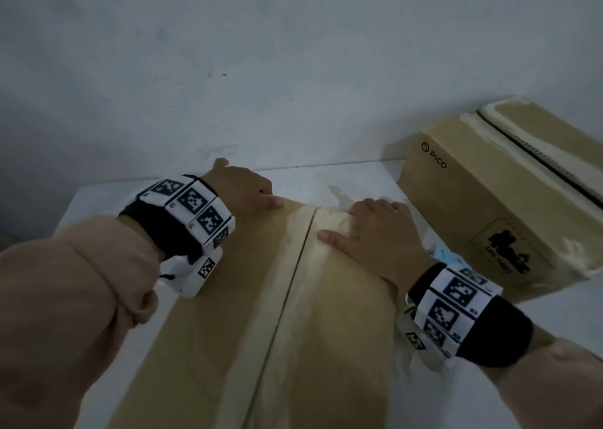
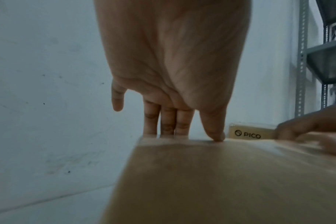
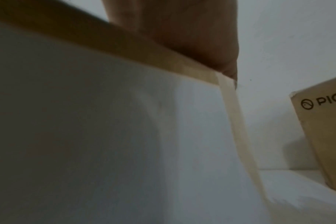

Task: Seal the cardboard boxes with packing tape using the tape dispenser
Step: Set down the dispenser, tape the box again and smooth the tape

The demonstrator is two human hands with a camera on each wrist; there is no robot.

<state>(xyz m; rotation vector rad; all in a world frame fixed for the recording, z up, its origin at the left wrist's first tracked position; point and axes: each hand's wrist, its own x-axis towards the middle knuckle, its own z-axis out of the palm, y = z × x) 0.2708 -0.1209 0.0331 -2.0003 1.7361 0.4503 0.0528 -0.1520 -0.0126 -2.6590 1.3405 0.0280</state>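
A brown cardboard box (image 1: 293, 330) lies in front of me, its two top flaps meeting at a narrow seam (image 1: 293, 265) with pale tape marks along it. At the box's far left corner rests my left hand (image 1: 241, 190), thumb on top. In the left wrist view this left hand (image 2: 169, 75) hangs straight fingers over the far edge. My right hand (image 1: 378, 233) presses flat on the right flap, thumb pointing at the seam and fingers over the far edge. The right wrist view shows that hand (image 3: 182, 37) dark and blurred. I cannot make out a tape dispenser.
A second box marked PICO (image 1: 489, 206) stands at the right, its top seam gaping between torn tape. Both boxes sit on a white table (image 1: 359, 177) against a wall. A light blue object (image 1: 447, 255) peeks out beside my right wrist. Metal shelving (image 2: 326, 60) stands far right.
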